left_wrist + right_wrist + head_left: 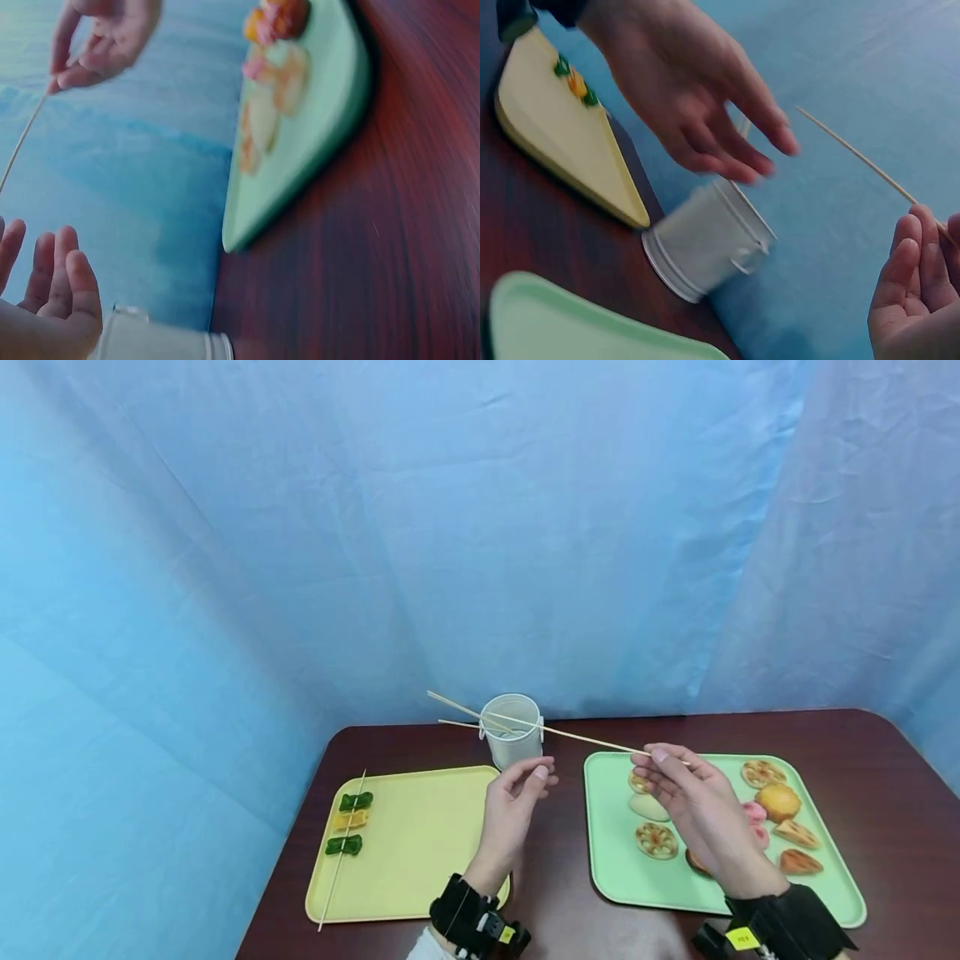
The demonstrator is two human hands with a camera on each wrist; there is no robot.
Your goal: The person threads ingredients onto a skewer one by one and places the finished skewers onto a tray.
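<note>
My right hand [701,810] pinches a thin wooden skewer [592,740] near one end, above the green tray [611,881]. The skewer's bare length points left, past the small white bucket [513,750]. My left hand [512,814] is in front of the bucket with relaxed, slightly bent fingers. In the right wrist view, a gap lies between the left hand [697,97] and the skewer [859,155]. More sticks [457,703] lean out of the bucket to the left. On the yellow tray [420,852], a skewer crosses two green pieces [343,845] and one yellow piece [350,820].
The green tray bears several toy foods, among them round slices [657,841], a yellow bun [777,802], pink pieces [754,812] and brown wedges [800,862]. My right hand hides part of them. A blue curtain [480,527] hangs behind the dark wooden table [551,860].
</note>
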